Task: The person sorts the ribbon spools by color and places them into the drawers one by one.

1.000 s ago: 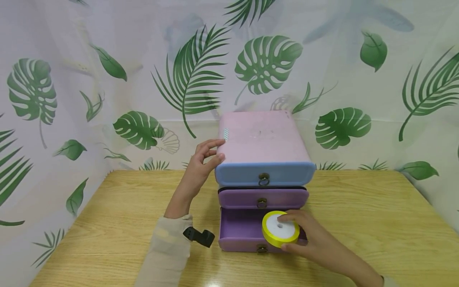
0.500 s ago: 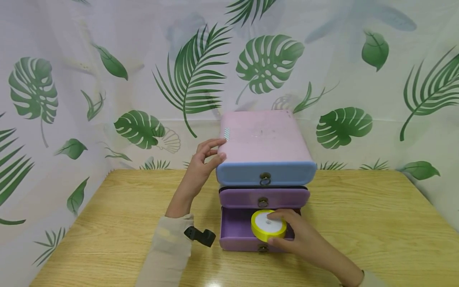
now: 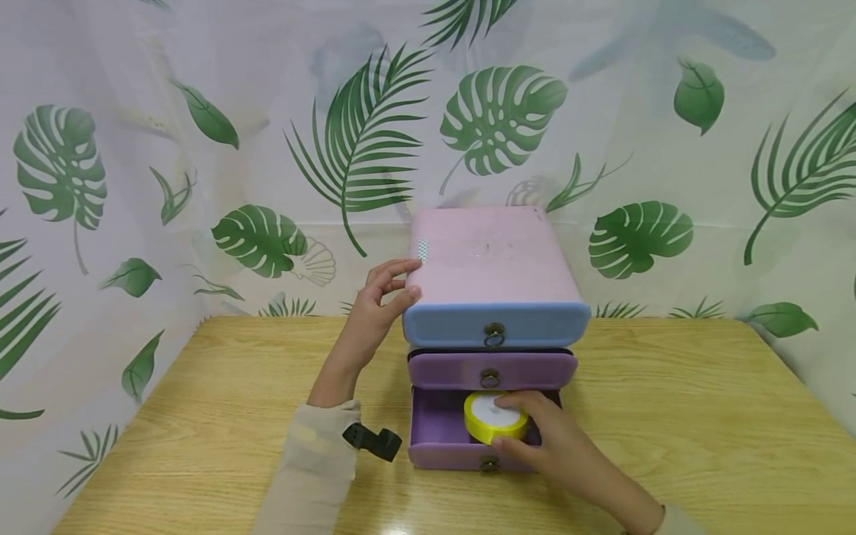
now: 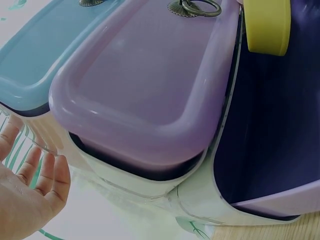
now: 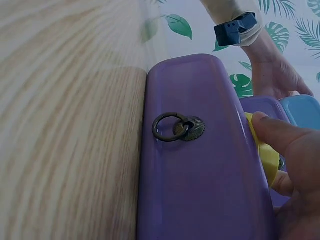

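In the head view my right hand point(image 3: 565, 449) pinches a spool of yellow ribbon point(image 3: 495, 429) with white sides, thumb at the near edge and fingers over the top. The spool is over the pulled-out bottom drawer point(image 3: 435, 416), purple inside, of a small three-drawer cabinet point(image 3: 488, 256). Its yellow band point(image 4: 267, 27) overlaps the drawer opening in the left wrist view. My left hand point(image 3: 364, 319) rests its fingertips and thumb on the cabinet's upper left side. In the left wrist view that hand's fingers point(image 4: 60, 182) lie fairly straight beside the cabinet.
Above the bottom drawer are a purple middle drawer point(image 3: 451, 370), standing slightly out, and a blue top drawer point(image 3: 441, 325). Each front has a ring pull point(image 5: 170, 127). Beneath is a wooden table point(image 3: 200, 416), backed by a leaf-print cloth point(image 3: 381, 245). A black device point(image 3: 374, 442) is strapped at my left sleeve.
My right hand has moved left and slightly lower, taking the ribbon spool from the drawer's right front to over its middle. My left hand has stayed on the cabinet.
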A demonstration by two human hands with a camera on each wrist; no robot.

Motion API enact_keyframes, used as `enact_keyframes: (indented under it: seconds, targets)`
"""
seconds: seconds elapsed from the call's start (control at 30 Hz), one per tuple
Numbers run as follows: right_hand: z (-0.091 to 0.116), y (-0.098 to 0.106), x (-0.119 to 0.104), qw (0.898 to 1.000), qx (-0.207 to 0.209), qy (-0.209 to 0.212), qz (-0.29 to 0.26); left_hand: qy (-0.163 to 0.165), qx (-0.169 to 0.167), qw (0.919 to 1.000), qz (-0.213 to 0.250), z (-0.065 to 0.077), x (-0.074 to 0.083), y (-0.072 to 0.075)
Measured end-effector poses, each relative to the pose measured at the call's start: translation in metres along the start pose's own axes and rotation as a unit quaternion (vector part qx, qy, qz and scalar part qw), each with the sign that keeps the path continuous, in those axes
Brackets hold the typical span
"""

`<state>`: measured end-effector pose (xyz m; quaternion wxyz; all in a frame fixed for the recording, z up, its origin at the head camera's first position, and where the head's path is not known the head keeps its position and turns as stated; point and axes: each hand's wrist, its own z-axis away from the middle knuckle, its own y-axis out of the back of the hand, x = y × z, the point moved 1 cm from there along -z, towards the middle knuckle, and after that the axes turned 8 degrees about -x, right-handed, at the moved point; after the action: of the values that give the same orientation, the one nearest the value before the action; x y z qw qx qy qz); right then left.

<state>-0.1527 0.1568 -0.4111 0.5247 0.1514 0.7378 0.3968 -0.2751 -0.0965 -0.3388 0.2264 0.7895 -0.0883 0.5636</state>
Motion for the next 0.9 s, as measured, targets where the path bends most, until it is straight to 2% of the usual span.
enact_keyframes:
  seconds: [0.37,0.57,0.7,0.9]
  targets:
    - [-0.004,-0.001,-0.001,0.999,-0.012,-0.030,0.027,-0.013,0.001,0.9999,0.002,0.001,-0.001,0.000]
    - [-0.003,0.000,-0.002,0.999,0.002,-0.019,0.041,-0.014,0.003,0.9999,-0.001,0.001,-0.001,0.000]
    - [0.000,0.002,-0.002,1.000,0.000,-0.012,0.010,-0.009,0.001,1.0000,0.004,0.001,0.002,0.000]
    - [0.011,0.008,-0.004,0.999,-0.008,-0.030,-0.041,-0.004,0.000,1.0000,0.007,0.002,0.002,0.000]
